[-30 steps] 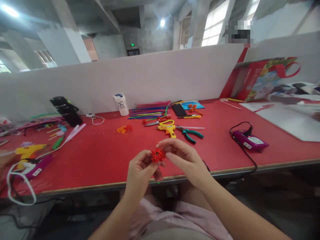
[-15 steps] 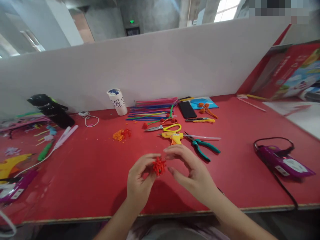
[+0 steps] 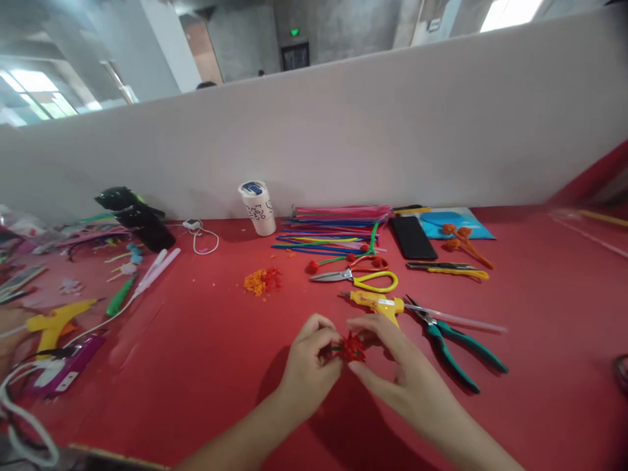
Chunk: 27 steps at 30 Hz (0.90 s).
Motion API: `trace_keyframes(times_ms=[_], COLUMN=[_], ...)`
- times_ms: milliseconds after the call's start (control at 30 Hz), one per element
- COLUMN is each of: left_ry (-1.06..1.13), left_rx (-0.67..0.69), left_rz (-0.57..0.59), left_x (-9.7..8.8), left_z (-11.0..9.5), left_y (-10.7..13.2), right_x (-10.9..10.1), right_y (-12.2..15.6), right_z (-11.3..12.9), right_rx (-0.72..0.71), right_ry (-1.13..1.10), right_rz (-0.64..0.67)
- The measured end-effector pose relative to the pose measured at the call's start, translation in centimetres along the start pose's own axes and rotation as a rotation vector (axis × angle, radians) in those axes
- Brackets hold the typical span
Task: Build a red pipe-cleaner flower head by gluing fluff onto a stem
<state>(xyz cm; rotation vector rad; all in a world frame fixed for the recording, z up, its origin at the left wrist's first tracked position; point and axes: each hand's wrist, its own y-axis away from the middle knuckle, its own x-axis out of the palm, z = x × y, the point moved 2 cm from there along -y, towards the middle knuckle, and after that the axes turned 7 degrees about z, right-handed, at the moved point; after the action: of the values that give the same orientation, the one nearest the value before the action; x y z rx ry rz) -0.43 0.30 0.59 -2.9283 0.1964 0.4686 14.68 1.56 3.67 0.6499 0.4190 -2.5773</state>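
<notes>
Both hands have moved forward from the table edge and now sit just in front of the yellow glue gun [image 3: 375, 302], the right almost touching it. The left hand [image 3: 309, 376] is curled, with thumb and fingertips pinched on the left side of the small red flower [image 3: 352, 348]. The right hand [image 3: 407, 383] pinches its right side with thumb and forefinger, the other fingers loosely spread. The flower is held between the hands, just in front of the glue gun and over the red table [image 3: 196, 353]. The green pliers [image 3: 456, 350] lie right of the glue gun and the yellow scissors [image 3: 360, 278] just behind it. An orange-red scrap pile [image 3: 263, 281] is left of it, and the white cup [image 3: 259, 208] is farther behind and left.
</notes>
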Motion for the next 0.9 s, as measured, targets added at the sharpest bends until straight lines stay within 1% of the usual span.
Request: trace_keyframes(times_ms=[133, 233, 300, 400, 467, 500, 633, 700, 767, 833, 900], left_ry=[-0.026, -0.114, -0.196, -0.236, -0.267, -0.301, -0.485, -0.552, -0.588, -0.601, -0.598], left_rx=[-0.065, -0.149, -0.16, -0.184, -0.207, -0.213, -0.209, -0.201, -0.179, -0.165, -0.164], left_rz=[0.057, 0.082, 0.106, 0.116, 0.102, 0.08, -0.067, -0.069, -0.018, 0.032, 0.049], left_x=[-1.0, -2.3, -2.9, -3.9, -5.6, -6.8, -13.5, -16.0, -17.1, -17.2, -17.0], left_z=[0.7, 1.3, 1.5, 2.0, 2.6, 2.9, 5.1, 6.4, 7.7, 8.7, 9.2], left_y=[-0.6, -1.0, -1.3, -1.7, -2.3, -2.8, -5.6, -7.1, -8.3, -9.0, -9.2], right_x=[0.2, -0.2, -0.2, 0.8, 1.6, 1.9, 2.3, 2.3, 2.4, 2.5, 2.6], right_y=[-1.7, -2.7, -3.2, -3.9, -4.1, -4.1, -4.1, -4.2, -4.3, -4.4, -4.4], right_z=[-0.4, -1.2, -2.0, -3.2, -3.8, -4.1, -4.8, -4.9, -5.0, -4.9, -4.7], right_rx=[0.005, 0.09, 0.159, 0.226, 0.248, 0.255, 0.269, 0.277, 0.28, 0.278, 0.272], right_ry=[0.016, -0.022, -0.062, -0.079, -0.042, -0.019, 0.021, 0.027, 0.039, 0.062, 0.087], right_rz=[0.014, 0.044, 0.105, 0.25, 0.319, 0.337, 0.358, 0.368, 0.382, 0.389, 0.392])
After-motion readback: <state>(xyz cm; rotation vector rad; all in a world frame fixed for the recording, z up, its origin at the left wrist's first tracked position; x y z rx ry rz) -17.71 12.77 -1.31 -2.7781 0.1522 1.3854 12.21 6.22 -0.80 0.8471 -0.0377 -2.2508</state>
